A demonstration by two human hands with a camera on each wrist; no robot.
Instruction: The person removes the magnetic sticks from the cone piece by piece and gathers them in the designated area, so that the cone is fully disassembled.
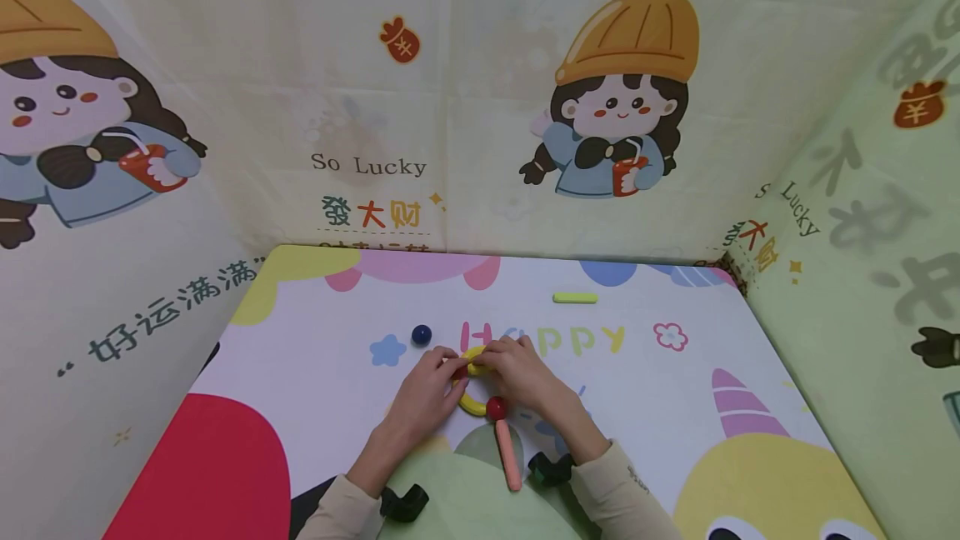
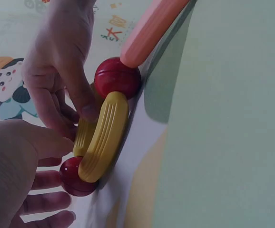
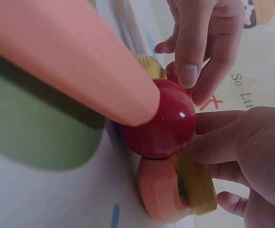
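Between the two hands lies a small toy assembly of curved rods and balls. A ribbed yellow curved rod [image 2: 106, 137] joins a near red ball [image 1: 497, 408] to a far red ball [image 2: 78, 176]. From the near ball a straight pink stick [image 1: 507, 452] runs toward the person. My left hand [image 1: 427, 390] holds the far red ball between thumb and fingers. With thumb and fingers, my right hand [image 1: 525, 377] pinches a second yellow curved rod [image 2: 86, 135] behind the first. A pink curved rod [image 3: 159, 192] shows beside the near ball in the right wrist view.
A dark blue ball [image 1: 422, 335] sits left of the hands, beside a printed star. At the back of the table lies a lime-green stick [image 1: 575, 297]. Patterned cloth walls [image 1: 480, 107] stand behind and at the sides of the printed tabletop [image 1: 637, 390].
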